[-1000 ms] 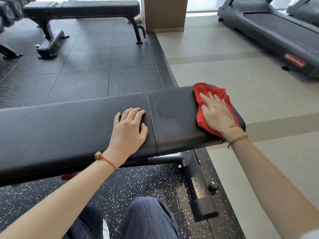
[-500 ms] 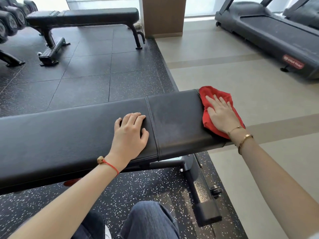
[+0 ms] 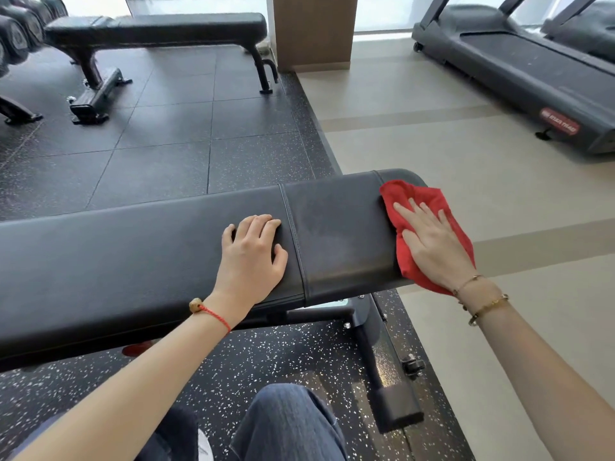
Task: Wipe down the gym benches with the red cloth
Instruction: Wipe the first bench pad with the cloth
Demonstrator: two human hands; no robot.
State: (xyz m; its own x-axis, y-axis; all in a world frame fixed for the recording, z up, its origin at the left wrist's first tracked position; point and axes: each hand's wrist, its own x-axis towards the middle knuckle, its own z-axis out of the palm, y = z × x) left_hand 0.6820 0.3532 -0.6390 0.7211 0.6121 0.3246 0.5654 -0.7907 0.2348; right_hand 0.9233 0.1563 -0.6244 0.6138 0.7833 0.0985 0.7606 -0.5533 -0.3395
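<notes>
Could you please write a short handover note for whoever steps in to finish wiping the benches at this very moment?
Right hand: flat, fingers straight, pressing the red cloth onto the right end of the near bench.
Left hand: resting palm-down on the pad just left of the seam, holding nothing.
Done: the short pad section between seam and cloth looks faintly streaked, probably wiped already.
Left: the long section to the left shows no wipe marks; the far bench across the rubber floor appears untouched, so take the cloth there afterwards.
</notes>
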